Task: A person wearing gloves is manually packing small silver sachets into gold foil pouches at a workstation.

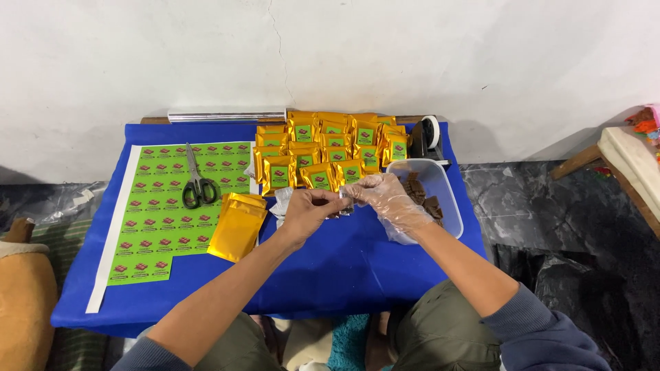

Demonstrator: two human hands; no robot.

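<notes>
Head view, hands: the left hand (307,209), bare, and the right hand (385,196), in a thin clear glove, meet above the middle of the blue tabletop (357,261); both pinch with fingers closed on a small clear wrapper (344,201) with a brown piece inside.
Head view, wrapper: small, crinkled, transparent, held in the air just near of the gold pouches; its contents are too small to make out fully.
Head view, surroundings: filled gold pouches (330,148) stand in rows at the far side; empty gold pouches (237,225) lie left of the hands; scissors (198,182) rest on a green label sheet (172,206); a clear tub (440,196) of brown pieces sits to the right.
Risk, slip: the glove and slick film likely offer poor grip, so the piece could drop.
Risk, tear: opposing pulls may split the film.
Risk, knock: the right forearm lies close to the tub and could nudge it.
</notes>
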